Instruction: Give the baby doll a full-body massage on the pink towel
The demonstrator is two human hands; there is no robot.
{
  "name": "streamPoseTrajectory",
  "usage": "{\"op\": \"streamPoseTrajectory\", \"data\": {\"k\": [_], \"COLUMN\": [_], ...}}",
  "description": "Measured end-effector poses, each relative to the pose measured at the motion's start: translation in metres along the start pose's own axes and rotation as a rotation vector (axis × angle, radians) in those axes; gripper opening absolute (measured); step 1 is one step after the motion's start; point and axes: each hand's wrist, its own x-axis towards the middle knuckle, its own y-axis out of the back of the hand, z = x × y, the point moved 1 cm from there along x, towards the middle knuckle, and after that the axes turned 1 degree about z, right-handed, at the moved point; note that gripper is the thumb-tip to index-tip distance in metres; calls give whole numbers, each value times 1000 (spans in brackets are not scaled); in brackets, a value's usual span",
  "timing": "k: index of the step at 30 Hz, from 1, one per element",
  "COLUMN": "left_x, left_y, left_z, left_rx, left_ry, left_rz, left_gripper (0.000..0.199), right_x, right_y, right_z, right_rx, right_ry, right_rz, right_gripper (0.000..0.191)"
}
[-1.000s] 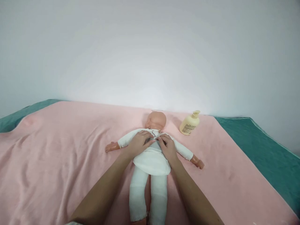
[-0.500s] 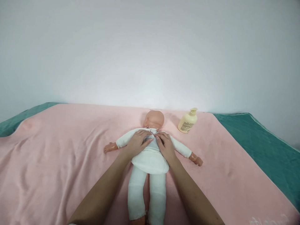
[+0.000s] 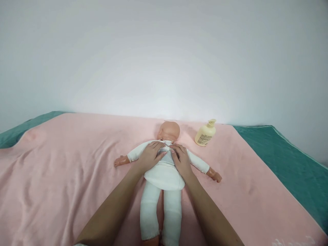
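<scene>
A baby doll (image 3: 164, 179) with a white cloth body lies stretched out on the pink blanket (image 3: 84, 143), its bald head toward the wall and its arms spread. No face shows on the head from here. My left hand (image 3: 151, 155) rests flat on the left of the doll's upper torso, thumb apart from the fingers. On the right side of the torso lies my right hand (image 3: 181, 155), likewise flat with the thumb apart. A thin dark cord shows between my fingertips, below the doll's neck. Both hands touch the doll without gripping it.
To the right of the doll's head stands a pale yellow pump bottle (image 3: 205, 134) with a printed label. A green cover (image 3: 287, 164) shows beyond the blanket at both sides. Behind rises a plain pale wall (image 3: 164, 58).
</scene>
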Motion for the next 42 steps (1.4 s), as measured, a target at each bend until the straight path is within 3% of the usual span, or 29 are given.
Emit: {"op": "streamPoseTrajectory", "data": {"k": [9,23,29,32,36,39,42], "left_x": [0,-1,0,1,2,-2,-8], "left_y": [0,-3,1,11,41,66,80], "left_z": [1,-1,1,6,24,44,61], "left_rx": [-26,-13,-55,-89,-110,-164,-220], "left_ry": [34,36,64,80,113,122,45], "left_rz": [-20,-5,-24,-49,-123,-303,-502], "left_gripper": [28,30,32,33,30,31,29], "right_x": [2,0,-2,-5,-16,-29,-45], "right_y": [-2,-5,-2,5,16,23,28], "right_z": [3,8,6,0,-12,-22,-31], "right_rx": [-26,-89,-11,64,140,142,126], "right_ry": [-20,-3,-25,-53,-79,-59,20], "right_rz": [-48,-42,3,79,170,187,177], "right_gripper": [29,37,33,31,29,31,31]}}
